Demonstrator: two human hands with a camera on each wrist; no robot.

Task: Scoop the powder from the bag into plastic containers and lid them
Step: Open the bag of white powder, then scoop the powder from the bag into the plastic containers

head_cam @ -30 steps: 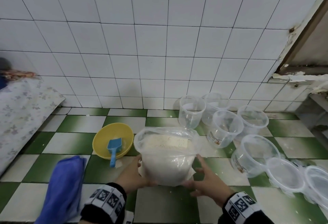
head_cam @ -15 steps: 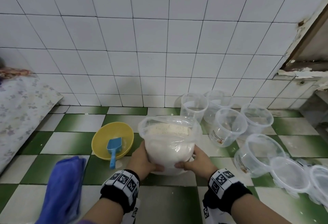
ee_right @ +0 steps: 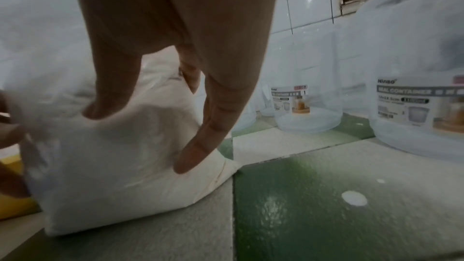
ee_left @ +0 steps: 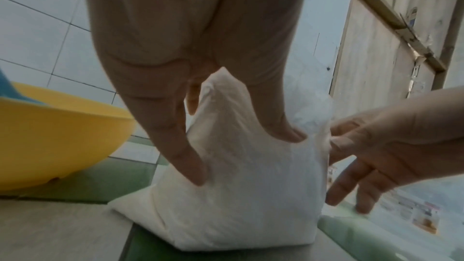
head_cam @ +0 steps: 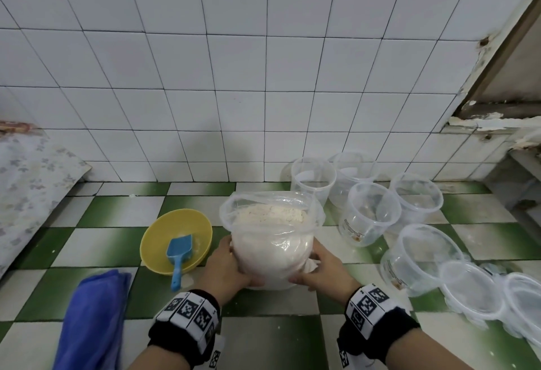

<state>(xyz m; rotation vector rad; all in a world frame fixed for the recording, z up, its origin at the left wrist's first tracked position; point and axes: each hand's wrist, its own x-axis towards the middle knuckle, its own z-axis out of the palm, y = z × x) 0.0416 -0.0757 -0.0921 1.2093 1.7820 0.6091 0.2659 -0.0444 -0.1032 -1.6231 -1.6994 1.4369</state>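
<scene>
both our hands clasp the open bag of powder [head_cam: 273, 240] low on its sides: left hand [head_cam: 227, 267] on its left, right hand [head_cam: 323, 271] on its right, fingers curled into the plastic. we see the bag on the tiled floor [head_cam: 96, 248], between the yellow bowl [head_cam: 162, 233] holding the blue scoop [head_cam: 179, 252] and the clear containers [head_cam: 369, 214].

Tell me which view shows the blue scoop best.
Head view. The blue scoop is whole there, its blade lying in the yellow bowl and its handle sticking out over the rim toward the person. The left wrist view catches only a blue sliver at the left edge above the bowl; the right wrist view doesn't show it.
</scene>
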